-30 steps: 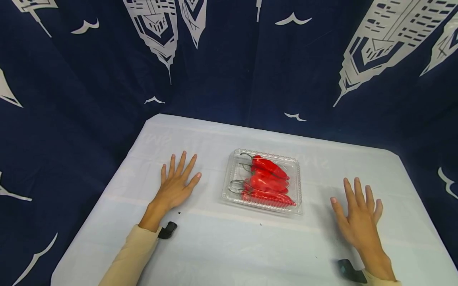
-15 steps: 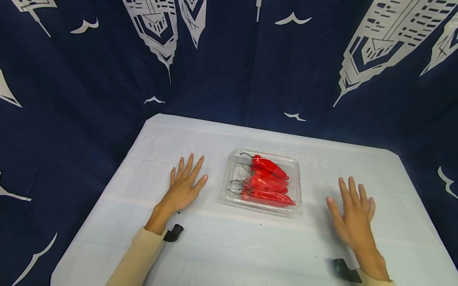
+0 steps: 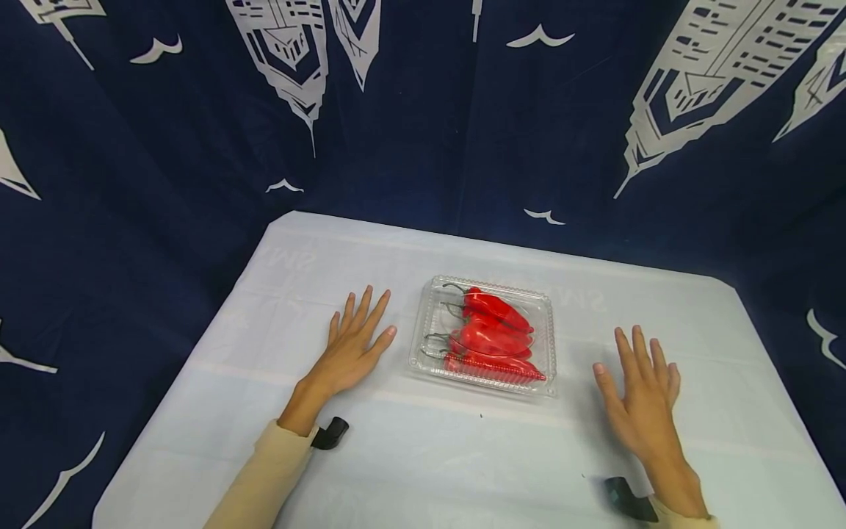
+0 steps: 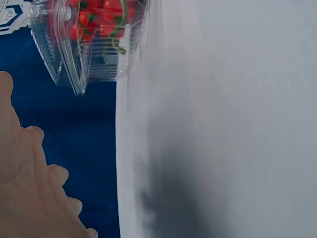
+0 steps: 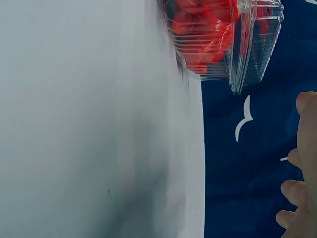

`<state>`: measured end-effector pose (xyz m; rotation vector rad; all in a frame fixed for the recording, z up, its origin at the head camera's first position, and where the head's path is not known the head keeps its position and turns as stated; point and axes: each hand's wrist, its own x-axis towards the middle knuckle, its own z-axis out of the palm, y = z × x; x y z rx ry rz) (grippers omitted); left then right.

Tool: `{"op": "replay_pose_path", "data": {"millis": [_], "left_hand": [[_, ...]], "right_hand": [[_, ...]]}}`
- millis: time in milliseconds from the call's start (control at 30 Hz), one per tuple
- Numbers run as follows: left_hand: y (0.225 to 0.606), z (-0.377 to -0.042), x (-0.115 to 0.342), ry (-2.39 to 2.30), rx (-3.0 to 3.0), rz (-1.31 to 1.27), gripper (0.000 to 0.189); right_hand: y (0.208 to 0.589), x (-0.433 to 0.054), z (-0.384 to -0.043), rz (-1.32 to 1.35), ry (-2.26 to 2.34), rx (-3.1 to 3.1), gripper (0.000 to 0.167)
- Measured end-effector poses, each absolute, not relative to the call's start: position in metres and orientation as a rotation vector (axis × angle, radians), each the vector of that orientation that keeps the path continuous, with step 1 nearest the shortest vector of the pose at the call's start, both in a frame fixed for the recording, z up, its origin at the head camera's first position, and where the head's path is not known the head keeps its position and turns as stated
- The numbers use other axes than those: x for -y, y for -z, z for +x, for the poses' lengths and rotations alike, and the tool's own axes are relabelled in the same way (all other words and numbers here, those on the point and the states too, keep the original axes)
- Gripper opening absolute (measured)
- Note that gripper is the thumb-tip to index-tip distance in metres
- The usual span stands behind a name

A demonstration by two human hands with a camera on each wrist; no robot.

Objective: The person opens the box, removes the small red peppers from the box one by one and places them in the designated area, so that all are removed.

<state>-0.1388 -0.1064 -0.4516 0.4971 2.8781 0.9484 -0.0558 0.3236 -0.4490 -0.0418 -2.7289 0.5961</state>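
Note:
A clear plastic clamshell box point(image 3: 432, 308) with its lid down sits mid-table and holds several red peppers point(image 3: 492, 334), their green stems pointing left. To the left of the box my left hand point(image 3: 350, 356) hovers palm down, fingers spread, holding nothing. On the other side, farther from the box, my right hand point(image 3: 641, 411) is likewise spread above the table with nothing in it. The left wrist view has the stem end of the box point(image 4: 74, 54) at the top and my palm at the left. In the right wrist view the pepper tips show through the box point(image 5: 208, 49).
A white cloth covers the table point(image 3: 423, 470), which has cut-off far corners. Behind it hangs a dark blue curtain point(image 3: 410, 169) with white building and bird prints. Black wrist cameras stick out from both sleeves. A few tiny dark specks lie on the cloth.
Both hands have moved inward toward the box, the left hand rightward and the right hand leftward. The box and peppers have stayed in place.

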Motion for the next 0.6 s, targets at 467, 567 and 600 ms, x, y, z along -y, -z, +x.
{"op": "replay_pose_path", "data": {"millis": [467,567,600], "left_hand": [[0.451,-0.14,0.097,-1.017,-2.838,0.548,0.064],[0.45,-0.14,0.095,-1.047,-2.821,0.554,0.063],[0.449,-0.14,0.094,-1.062,-2.814,0.559,0.063]], "right_hand": [[0.45,-0.311,-0.059,0.014,-0.672,2.699,0.068],[0.45,-0.309,-0.059,0.023,-0.693,2.696,0.068],[0.45,-0.309,-0.06,0.025,-0.699,2.697,0.067]]}}
